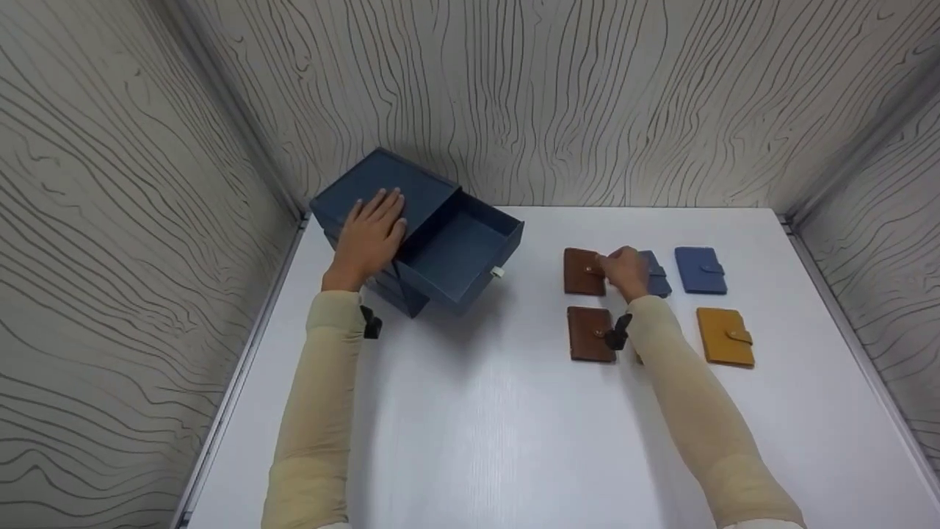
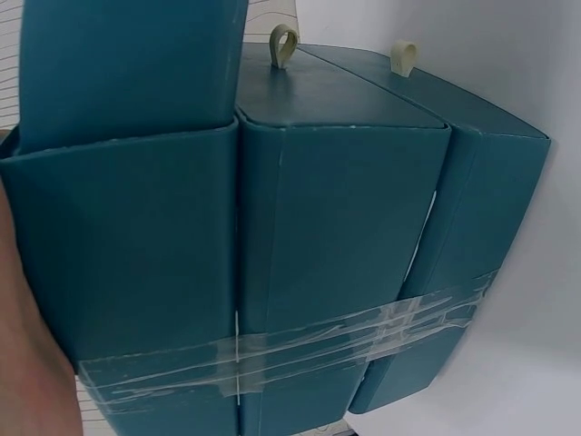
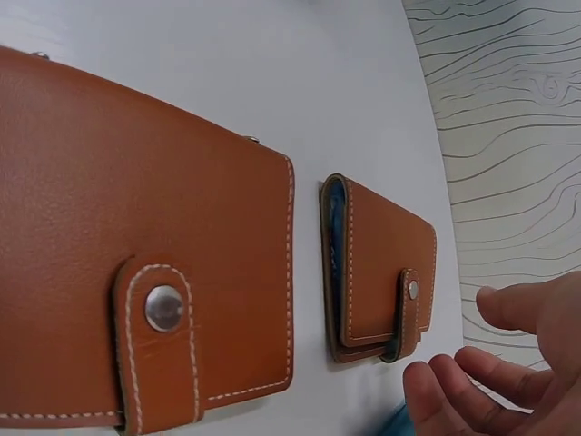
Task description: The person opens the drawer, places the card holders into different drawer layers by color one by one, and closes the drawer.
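Left hand (image 1: 367,239) rests on cabinet (image 1: 378,175), top drawer (image 1: 457,253) out.

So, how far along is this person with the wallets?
Done: the top drawer stands pulled open. In hand: the left hand rests on the cabinet; the right hand is by the farther brown wallet, without a visible grip. Left: probably all the packing, since no wallet shows in the drawer; the nearer brown wallet, two blue wallets and a yellow wallet lie on the table.

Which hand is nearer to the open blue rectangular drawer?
Left. The left hand rests on the blue boxy cabinet, beside the drawer; the right hand is farther right, by a brown rectangular leather-look wallet.
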`<state>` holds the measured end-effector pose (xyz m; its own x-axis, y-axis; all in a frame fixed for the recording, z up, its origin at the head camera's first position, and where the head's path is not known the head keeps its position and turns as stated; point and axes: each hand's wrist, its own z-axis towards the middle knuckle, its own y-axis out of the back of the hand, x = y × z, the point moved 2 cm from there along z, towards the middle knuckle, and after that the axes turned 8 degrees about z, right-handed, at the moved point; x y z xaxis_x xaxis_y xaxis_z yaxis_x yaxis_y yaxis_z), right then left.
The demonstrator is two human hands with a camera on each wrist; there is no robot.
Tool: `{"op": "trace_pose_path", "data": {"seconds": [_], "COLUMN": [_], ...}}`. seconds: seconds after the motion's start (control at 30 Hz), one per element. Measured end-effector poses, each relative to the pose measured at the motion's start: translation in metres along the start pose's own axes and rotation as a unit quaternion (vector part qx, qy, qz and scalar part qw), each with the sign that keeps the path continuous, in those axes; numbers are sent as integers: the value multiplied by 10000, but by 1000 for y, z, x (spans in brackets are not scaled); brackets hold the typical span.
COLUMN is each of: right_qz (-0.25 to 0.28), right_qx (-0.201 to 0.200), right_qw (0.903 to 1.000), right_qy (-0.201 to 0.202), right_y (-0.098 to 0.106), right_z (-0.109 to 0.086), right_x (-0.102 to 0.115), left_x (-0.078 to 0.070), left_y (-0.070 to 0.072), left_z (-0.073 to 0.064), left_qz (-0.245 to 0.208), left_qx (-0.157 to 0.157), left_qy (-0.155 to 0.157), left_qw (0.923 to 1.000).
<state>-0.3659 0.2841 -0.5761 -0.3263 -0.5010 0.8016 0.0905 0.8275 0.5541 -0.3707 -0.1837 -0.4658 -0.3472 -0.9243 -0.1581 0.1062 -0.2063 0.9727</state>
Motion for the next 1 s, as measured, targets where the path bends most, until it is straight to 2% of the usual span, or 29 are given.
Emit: {"op": "trace_pose_path", "data": {"seconds": [0.33, 0.7, 1.0], "right_qz": [-326, -560, -437], "right_qx": [239, 198, 382], "right_qw": [9992, 9982, 9980], "right_qy": [-29, 127, -239], "right_y": [-9, -19, -21], "right_z": [-4, -3, 5], "right_x": [-11, -15, -19], "left_x": [-1, -2, 0], "left_y": [0, 1, -1], "left_z": [0, 0, 2], "left_qz": [-20, -34, 109], "left_qx": [-16, 36, 3], "left_qy": [-4, -11, -4], "left_qw": [10000, 10000, 9999]}}
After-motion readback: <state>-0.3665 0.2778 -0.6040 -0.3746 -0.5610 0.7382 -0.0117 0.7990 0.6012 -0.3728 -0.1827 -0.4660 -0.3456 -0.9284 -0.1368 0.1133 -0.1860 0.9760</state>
